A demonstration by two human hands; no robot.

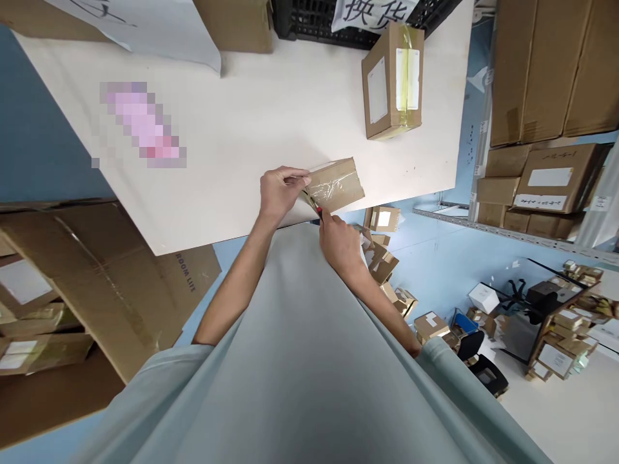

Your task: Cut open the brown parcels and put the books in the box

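A small brown cardboard box with shiny clear tape lies at the front edge of the white table. My left hand pinches the box's left end between thumb and fingers. In my closed right hand is a pair of scissors with a red and black handle. Its narrow blades point up and left, against the box's near left end, close to my left fingertips. The blade tips are hard to make out there, and my right fingers cover most of the handle.
Farther back stands a taped, labelled box beside a black crate. A blurred-out pink item lies on the table's left. Large cartons are at lower left, loaded shelving at right, and small boxes below the table edge.
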